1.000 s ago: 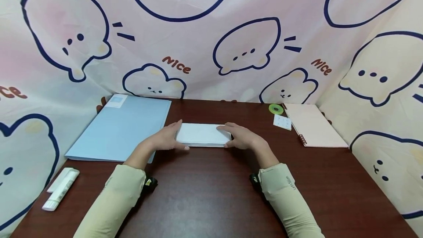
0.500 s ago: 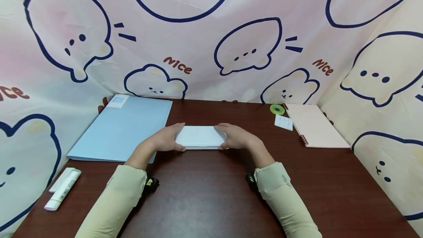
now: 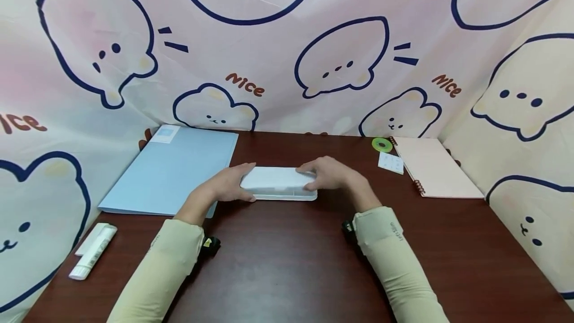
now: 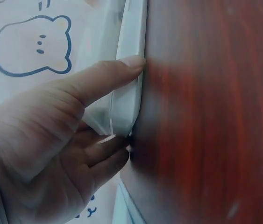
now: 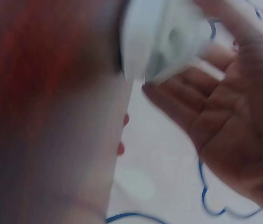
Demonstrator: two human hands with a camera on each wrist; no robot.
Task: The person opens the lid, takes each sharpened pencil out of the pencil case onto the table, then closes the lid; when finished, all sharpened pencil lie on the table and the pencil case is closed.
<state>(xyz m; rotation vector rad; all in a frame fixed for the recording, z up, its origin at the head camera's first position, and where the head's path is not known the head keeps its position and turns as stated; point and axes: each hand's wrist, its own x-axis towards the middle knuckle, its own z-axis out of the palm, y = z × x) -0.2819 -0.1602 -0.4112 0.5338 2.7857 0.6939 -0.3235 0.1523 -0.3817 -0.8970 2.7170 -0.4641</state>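
Observation:
A flat white plastic case (image 3: 278,182) lies on the dark brown table (image 3: 278,263), in the middle. My left hand (image 3: 226,186) grips its left end, the thumb along the front edge. In the left wrist view the thumb (image 4: 98,79) presses the case's thin side (image 4: 130,93) while the other fingers curl behind it. My right hand (image 3: 332,173) holds the right end with its fingers laid over the lid. The right wrist view is blurred; there the right hand (image 5: 224,107) cups the rounded end of the case (image 5: 140,42).
A light blue folder (image 3: 175,168) lies to the left. A white glue stick (image 3: 91,250) sits near the front left corner. At the back right are a pink spiral notebook (image 3: 437,166), a green tape roll (image 3: 381,144) and a small white sheet (image 3: 391,162). Printed cloth walls three sides.
My right hand has slid from the case's right end up onto its lid. The left hand has kept its hold, and the case now shows its front side.

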